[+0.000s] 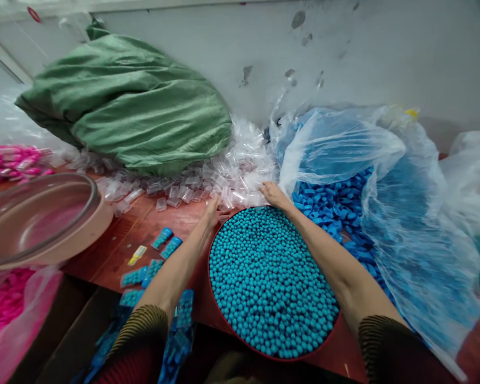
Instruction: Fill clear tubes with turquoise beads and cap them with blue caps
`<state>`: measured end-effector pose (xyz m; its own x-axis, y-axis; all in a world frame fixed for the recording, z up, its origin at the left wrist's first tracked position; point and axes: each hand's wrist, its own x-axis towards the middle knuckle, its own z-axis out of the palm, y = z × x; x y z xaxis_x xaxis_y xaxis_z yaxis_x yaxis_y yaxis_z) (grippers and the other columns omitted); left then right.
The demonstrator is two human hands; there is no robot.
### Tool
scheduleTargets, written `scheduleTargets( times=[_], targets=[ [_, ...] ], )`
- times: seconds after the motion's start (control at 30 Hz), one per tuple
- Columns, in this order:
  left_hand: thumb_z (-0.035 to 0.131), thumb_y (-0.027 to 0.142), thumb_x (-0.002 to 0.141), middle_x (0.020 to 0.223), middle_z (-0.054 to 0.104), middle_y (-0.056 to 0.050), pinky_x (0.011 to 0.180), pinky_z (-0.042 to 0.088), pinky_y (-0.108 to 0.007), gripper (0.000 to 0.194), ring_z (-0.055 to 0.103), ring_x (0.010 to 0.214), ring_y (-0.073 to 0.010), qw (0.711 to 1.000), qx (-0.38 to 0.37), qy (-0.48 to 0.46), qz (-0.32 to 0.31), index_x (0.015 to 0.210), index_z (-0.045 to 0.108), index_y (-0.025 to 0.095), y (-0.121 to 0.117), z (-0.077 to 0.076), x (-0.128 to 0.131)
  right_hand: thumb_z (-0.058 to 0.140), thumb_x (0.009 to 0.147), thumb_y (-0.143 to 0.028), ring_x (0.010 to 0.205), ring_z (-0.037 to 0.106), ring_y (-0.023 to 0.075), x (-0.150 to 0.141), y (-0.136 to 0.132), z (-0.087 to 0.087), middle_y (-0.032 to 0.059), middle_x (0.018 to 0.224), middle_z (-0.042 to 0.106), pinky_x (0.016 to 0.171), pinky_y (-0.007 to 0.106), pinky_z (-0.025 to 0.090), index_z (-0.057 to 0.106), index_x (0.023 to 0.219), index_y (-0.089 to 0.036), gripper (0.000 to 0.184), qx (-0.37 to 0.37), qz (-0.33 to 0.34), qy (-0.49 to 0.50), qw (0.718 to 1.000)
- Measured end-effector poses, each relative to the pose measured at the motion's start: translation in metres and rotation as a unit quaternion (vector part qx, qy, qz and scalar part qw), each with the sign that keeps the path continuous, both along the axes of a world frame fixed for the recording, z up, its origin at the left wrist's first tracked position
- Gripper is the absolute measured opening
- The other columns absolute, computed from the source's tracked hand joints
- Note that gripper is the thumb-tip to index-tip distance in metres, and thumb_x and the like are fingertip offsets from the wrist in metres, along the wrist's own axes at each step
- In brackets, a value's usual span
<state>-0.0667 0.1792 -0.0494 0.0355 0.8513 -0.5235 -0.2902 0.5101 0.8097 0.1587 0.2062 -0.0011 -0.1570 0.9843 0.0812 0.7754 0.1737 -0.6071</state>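
Note:
My left hand (212,207) reaches to the near edge of a heap of small clear plastic containers (240,184), beside the far-left rim of a red basin. Its fingers are mostly hidden, so their position is unclear. At the basin's far-right rim my right hand (275,195) has its fingers curled against the same heap; whatever they grip cannot be made out. Between my forearms sits the round red basin (210,266), filled with small turquoise balls (272,282).
Several filled blue-capped containers (171,247) lie left, near a yellow-labelled piece (137,255). A large green sack (144,106) rests behind. Blue plastic parts (332,205) spill from a clear bag (416,240) at right. Nested bowls (100,213) stand left, above pink parts (8,298).

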Motion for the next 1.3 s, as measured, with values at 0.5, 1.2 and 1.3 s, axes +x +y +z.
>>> scheduleTargets(
  times=[0.5,1.2,1.3],
  targets=[
    [0.057,0.037,0.081,0.11,0.066,-0.009,0.083,0.05,-0.034,0.045,0.062,0.094,-0.0202,0.936,0.307,0.121,-0.124,0.12,0.056,0.014,0.017,0.024,0.069,0.051,0.081,-0.029,0.089,0.061,0.0202,0.033,-0.04,-0.029,0.0103,0.1,0.066,0.085,0.036,0.047,0.051,0.123,-0.011,0.046,0.054,0.024,0.097,0.994],
    [0.036,0.034,0.092,0.125,0.058,-0.011,0.103,0.039,-0.038,0.04,0.052,0.117,-0.0233,0.818,0.442,0.296,-0.219,0.12,0.056,0.013,-0.041,0.025,0.07,0.05,0.087,-0.03,0.091,0.063,0.0264,0.013,-0.174,-0.001,0.0136,0.102,0.065,0.075,0.034,0.048,0.052,0.122,-0.015,0.038,-0.032,0.032,-0.242,0.969],
    [0.049,0.031,0.086,0.128,0.055,-0.013,0.108,0.031,-0.044,0.042,0.044,0.125,-0.0268,0.746,0.489,0.393,-0.223,0.124,0.053,0.013,-0.067,0.034,0.062,0.044,0.087,-0.02,0.097,0.06,0.0258,0.017,-0.178,-0.015,0.0149,0.107,0.062,0.081,0.035,0.048,0.049,0.124,-0.013,0.037,0.005,0.071,-0.233,0.97]
  ],
)
